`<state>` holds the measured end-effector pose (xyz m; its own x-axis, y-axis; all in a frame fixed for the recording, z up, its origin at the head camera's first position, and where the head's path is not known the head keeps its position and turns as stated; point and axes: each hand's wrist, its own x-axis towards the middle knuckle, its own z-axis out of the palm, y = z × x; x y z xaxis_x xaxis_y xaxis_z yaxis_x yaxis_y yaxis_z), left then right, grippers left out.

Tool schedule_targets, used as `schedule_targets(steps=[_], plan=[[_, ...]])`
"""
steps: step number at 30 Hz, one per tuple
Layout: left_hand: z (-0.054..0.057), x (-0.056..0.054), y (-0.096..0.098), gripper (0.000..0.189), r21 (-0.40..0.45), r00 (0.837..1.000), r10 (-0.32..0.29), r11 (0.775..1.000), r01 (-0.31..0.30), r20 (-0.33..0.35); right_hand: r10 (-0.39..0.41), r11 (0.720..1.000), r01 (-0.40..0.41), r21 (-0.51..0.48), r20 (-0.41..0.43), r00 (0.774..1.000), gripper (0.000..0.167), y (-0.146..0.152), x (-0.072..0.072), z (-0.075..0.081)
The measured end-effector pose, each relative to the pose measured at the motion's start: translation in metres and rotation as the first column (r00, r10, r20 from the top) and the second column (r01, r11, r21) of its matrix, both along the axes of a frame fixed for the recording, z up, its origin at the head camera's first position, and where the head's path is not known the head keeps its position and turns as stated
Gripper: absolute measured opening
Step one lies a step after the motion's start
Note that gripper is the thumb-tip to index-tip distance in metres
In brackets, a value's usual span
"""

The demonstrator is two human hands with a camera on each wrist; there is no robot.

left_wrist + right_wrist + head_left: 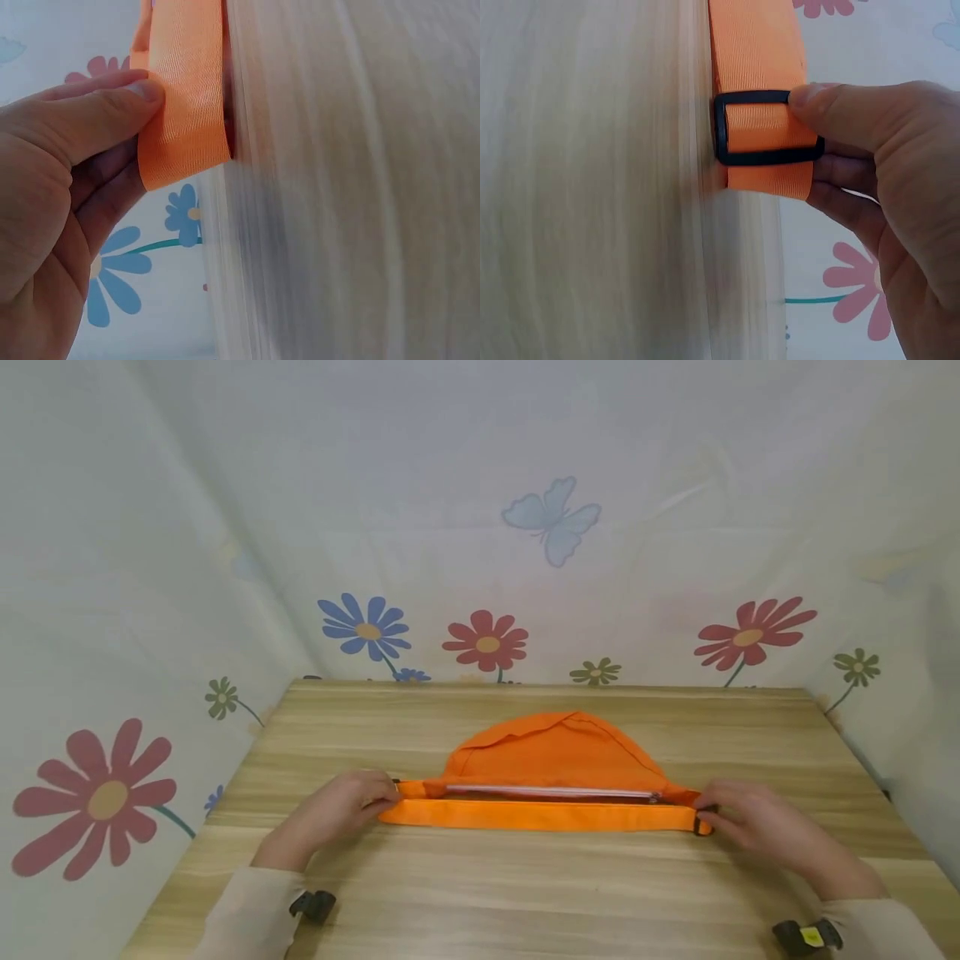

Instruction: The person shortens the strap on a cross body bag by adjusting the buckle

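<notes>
An orange waist bag (555,752) lies on the table, its curved side toward the back wall and a pale zipper (551,792) along its front. In front of the zipper runs the orange strap (536,815), stretched straight from side to side. My left hand (348,806) pinches the folded left end of the strap, the thumb on its face in the left wrist view. At the other end my right hand (757,822) pinches the strap at a black slide buckle (769,158). The fingers behind the webbing are partly hidden.
The wood-grain table (525,893) extends toward me and to both sides. A pale cloth backdrop (420,485) with printed flowers and a butterfly stands behind it and at the sides. Dark straps (312,906) sit at my wrists.
</notes>
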<state>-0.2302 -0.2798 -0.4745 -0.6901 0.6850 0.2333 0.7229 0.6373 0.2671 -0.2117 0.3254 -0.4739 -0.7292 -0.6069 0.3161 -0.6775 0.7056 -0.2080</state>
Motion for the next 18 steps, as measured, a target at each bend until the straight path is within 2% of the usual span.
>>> schedule_targets(steps=[5, 8, 15, 18], plan=[[0.003, 0.004, 0.003, 0.016, -0.072, 0.997, 0.074, 0.995, -0.072, 0.027, -0.038, 0.999, 0.038, 0.009, 0.02, 0.999, 0.029, -0.007, 0.001, 0.001], [0.002, 0.007, 0.005, 0.016, -0.102, 0.996, 0.092, 0.991, -0.091, 0.003, -0.022, 0.999, 0.021, -0.026, -0.008, 1.0, 0.032, -0.01, 0.001, -0.002], [0.0, 0.011, 0.008, 0.017, -0.074, 0.997, 0.047, 0.996, -0.052, -0.069, -0.027, 0.999, 0.026, -0.02, -0.033, 0.999, 0.036, -0.014, 0.003, 0.0], [0.002, 0.013, 0.009, 0.016, -0.05, 0.997, 0.029, 0.998, -0.033, -0.069, 0.002, 0.999, -0.005, -0.04, -0.062, 0.998, 0.037, -0.015, 0.004, 0.002]])
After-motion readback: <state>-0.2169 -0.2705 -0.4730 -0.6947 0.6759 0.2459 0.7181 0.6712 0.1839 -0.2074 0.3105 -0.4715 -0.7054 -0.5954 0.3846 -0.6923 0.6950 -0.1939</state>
